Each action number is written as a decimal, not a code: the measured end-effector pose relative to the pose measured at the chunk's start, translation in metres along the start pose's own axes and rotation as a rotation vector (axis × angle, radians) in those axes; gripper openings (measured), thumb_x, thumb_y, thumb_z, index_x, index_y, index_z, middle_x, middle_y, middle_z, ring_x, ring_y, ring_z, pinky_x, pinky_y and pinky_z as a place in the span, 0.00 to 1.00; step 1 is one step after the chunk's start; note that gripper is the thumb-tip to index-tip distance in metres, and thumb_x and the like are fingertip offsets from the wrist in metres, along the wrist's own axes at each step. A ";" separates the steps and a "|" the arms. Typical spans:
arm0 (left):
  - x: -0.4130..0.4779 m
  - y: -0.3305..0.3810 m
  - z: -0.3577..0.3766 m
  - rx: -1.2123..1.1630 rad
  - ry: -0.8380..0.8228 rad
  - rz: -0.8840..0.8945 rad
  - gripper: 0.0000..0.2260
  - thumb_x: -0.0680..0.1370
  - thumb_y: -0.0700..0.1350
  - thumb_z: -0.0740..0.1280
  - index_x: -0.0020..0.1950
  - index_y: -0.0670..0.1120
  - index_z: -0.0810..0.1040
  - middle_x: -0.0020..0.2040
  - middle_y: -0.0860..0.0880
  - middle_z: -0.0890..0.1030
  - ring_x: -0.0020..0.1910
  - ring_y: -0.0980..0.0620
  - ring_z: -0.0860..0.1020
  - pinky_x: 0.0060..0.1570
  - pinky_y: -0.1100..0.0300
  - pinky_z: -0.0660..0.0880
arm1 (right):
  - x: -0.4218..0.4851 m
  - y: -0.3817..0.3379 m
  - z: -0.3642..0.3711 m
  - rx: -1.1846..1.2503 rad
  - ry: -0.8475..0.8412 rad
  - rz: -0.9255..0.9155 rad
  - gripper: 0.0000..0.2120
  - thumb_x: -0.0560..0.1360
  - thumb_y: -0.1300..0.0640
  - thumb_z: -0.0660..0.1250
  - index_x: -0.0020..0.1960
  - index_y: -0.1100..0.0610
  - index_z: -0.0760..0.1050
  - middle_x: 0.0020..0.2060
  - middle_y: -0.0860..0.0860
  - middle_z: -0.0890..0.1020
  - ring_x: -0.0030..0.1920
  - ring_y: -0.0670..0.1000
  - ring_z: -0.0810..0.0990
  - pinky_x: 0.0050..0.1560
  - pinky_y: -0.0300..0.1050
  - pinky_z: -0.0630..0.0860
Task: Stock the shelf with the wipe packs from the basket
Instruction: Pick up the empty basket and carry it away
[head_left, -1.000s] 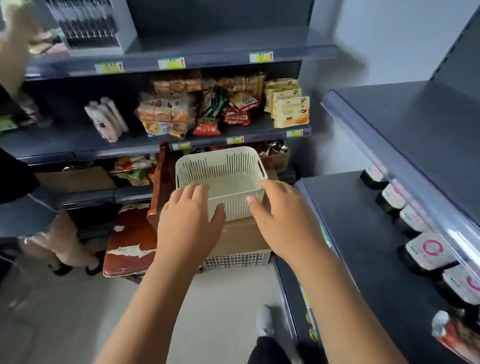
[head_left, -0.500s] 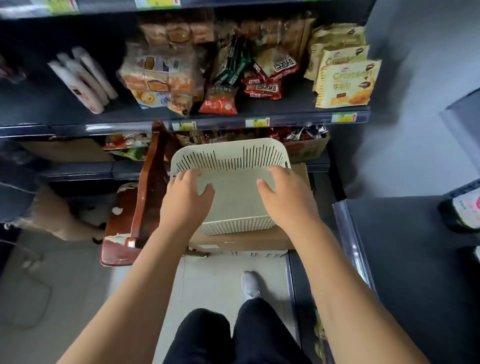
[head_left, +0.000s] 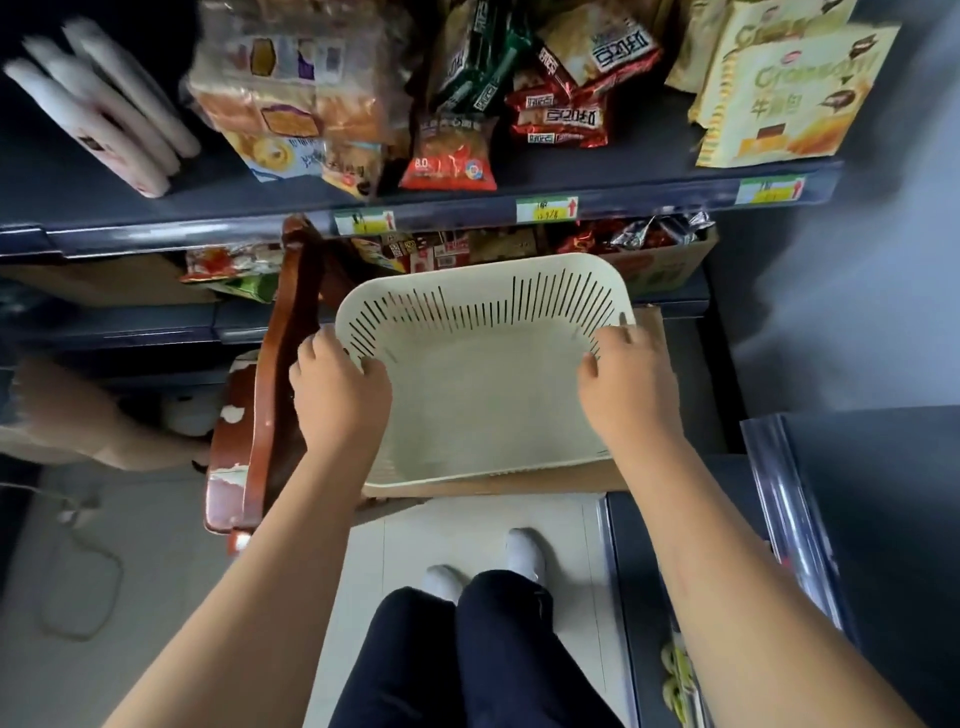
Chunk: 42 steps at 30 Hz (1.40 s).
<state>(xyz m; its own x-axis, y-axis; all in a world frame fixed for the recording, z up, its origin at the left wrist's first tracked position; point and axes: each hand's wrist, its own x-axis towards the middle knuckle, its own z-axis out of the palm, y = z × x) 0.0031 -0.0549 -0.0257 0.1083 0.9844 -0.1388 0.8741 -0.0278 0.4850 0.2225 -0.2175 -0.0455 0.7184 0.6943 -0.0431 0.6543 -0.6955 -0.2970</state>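
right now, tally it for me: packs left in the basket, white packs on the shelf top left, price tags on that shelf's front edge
packs in the basket: 0
white packs on the shelf: 3
price tags on the shelf's front edge: 3
total: 6
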 end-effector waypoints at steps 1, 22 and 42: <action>0.003 -0.002 0.000 -0.045 -0.005 -0.035 0.17 0.76 0.46 0.63 0.65 0.46 0.74 0.61 0.45 0.79 0.60 0.40 0.77 0.58 0.41 0.79 | 0.001 0.002 0.002 0.034 0.033 0.010 0.12 0.80 0.57 0.64 0.61 0.59 0.77 0.60 0.59 0.77 0.52 0.60 0.80 0.44 0.50 0.78; -0.022 0.047 -0.073 -0.388 -0.173 0.137 0.25 0.79 0.41 0.65 0.40 0.76 0.78 0.38 0.50 0.85 0.43 0.39 0.83 0.45 0.46 0.82 | -0.063 0.023 -0.085 0.497 0.218 0.723 0.17 0.76 0.52 0.61 0.34 0.63 0.74 0.28 0.55 0.78 0.35 0.62 0.78 0.31 0.47 0.72; -0.170 0.040 -0.122 -0.414 -0.927 0.691 0.07 0.76 0.43 0.71 0.48 0.53 0.88 0.39 0.47 0.86 0.34 0.51 0.80 0.49 0.42 0.84 | -0.463 -0.056 -0.097 0.768 0.767 1.549 0.16 0.71 0.43 0.62 0.35 0.53 0.78 0.37 0.55 0.86 0.42 0.60 0.86 0.48 0.59 0.84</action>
<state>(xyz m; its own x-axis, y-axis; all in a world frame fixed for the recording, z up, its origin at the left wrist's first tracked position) -0.0382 -0.2020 0.1224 0.9325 0.2837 -0.2236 0.3016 -0.2706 0.9142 -0.1236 -0.5176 0.0831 0.5674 -0.7496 -0.3407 -0.6613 -0.1682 -0.7311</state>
